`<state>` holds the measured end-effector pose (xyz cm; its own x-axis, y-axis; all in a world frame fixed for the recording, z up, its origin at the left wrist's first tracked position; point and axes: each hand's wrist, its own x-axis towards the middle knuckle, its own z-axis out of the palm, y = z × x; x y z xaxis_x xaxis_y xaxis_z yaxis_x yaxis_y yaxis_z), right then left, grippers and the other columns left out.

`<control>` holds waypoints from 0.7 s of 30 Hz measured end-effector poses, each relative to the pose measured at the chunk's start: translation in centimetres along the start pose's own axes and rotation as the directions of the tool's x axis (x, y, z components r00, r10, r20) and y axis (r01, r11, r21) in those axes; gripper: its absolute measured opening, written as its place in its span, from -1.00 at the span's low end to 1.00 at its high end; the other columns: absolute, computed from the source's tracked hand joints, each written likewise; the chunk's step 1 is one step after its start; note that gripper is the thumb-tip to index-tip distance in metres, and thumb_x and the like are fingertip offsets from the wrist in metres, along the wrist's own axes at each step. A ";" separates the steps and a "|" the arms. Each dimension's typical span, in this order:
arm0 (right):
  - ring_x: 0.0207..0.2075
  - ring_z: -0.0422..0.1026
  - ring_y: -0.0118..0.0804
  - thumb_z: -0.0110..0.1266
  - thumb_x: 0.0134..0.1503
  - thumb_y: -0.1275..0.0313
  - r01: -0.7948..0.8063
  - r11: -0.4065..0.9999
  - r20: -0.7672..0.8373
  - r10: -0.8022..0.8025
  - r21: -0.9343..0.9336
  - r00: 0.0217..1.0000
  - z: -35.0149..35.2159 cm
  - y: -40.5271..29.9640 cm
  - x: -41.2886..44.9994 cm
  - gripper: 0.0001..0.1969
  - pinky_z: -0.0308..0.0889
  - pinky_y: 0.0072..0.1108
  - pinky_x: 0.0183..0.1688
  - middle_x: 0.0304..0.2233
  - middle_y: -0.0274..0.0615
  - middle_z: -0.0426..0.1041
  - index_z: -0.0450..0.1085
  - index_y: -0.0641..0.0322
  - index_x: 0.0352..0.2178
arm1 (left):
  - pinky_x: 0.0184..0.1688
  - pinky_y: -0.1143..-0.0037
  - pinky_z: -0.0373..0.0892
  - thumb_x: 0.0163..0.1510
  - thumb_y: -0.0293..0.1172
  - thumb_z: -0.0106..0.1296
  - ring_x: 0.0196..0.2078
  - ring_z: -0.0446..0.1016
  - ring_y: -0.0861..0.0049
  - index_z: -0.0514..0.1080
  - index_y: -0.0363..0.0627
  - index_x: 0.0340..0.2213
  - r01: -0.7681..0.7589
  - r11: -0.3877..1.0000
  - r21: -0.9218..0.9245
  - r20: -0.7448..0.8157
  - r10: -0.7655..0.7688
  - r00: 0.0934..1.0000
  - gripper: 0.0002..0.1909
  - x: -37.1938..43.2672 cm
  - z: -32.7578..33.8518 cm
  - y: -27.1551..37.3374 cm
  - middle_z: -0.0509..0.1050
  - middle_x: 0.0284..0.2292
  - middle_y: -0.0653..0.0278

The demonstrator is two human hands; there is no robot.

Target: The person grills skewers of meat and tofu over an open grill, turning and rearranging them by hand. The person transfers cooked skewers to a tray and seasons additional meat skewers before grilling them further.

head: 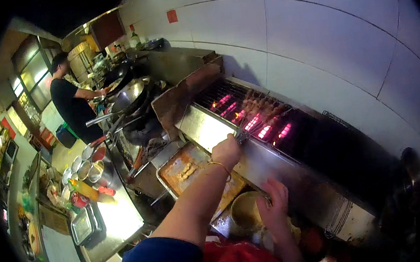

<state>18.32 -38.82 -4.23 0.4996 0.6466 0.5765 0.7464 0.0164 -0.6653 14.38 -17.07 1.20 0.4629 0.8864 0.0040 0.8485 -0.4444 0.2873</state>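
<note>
My left hand [227, 152], with a thin bracelet at its wrist, reaches over the steel front ledge of a grill [284, 169]. It is closed around the near ends of a bunch of meat skewers [262, 106]. The meat lies over the grate, above glowing pink-red heat and small flames. Lower down, my right hand [275, 200] is beside the rim of a round metal pot [245, 212], its fingers curled; whether it grips anything is unclear. Beneath my left forearm is an oily metal tray [171, 179] with a few pieces of food [187, 171] in it.
Woks [128, 97] stand on a stove beyond a grill-side panel [187, 86], where a person [72, 102] in black works. At left, a steel counter [120, 217] carries metal containers [84, 170], a yellow squeeze bottle [84, 188] and stacked trays [85, 224]. A wire rack [339, 217] lies on the grill ledge.
</note>
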 end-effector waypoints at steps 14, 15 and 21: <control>-0.02 0.22 -0.08 0.12 -0.23 0.39 -0.393 0.917 -0.048 0.397 0.071 0.916 2.0 -1.3 -2.6 -0.59 0.10 -0.32 0.06 -0.10 -0.09 0.30 0.36 0.19 -0.24 | -0.79 0.68 -0.05 0.19 -0.10 -0.27 -0.75 -0.07 0.77 0.22 0.01 -0.28 0.731 0.145 -0.667 0.633 0.628 0.453 -0.75 8.7 -2.7 -12.7 0.05 -0.70 0.51; -0.01 0.22 -0.08 0.10 -0.22 0.41 -0.389 0.921 0.011 0.389 -0.028 0.921 2.8 -0.8 -2.7 -0.59 0.11 -0.32 0.05 -0.11 -0.07 0.30 0.34 0.19 -0.23 | -0.79 0.71 -0.04 0.19 -0.09 -0.27 -0.75 -0.05 0.78 0.22 0.02 -0.26 0.768 0.092 -0.634 0.587 0.704 0.400 -0.74 10.2 -2.5 -14.2 0.06 -0.69 0.51; -0.07 0.27 -0.07 0.06 -0.19 0.44 -0.425 0.893 0.063 0.437 -0.148 0.897 8.6 -3.0 -0.6 -0.60 0.14 -0.35 0.01 -0.13 -0.07 0.32 0.32 0.21 -0.21 | -0.80 0.74 -0.04 0.20 -0.11 -0.30 -0.75 0.00 0.79 0.23 0.02 -0.21 0.945 -0.031 -0.325 0.412 0.895 0.171 -0.73 17.0 -0.2 -18.3 0.08 -0.67 0.49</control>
<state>12.00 -32.68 -6.60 0.7469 0.6352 0.1967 0.5195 -0.3728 -0.7689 6.65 6.13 -3.79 0.9442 -0.2997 -0.1368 0.3281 0.8935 0.3067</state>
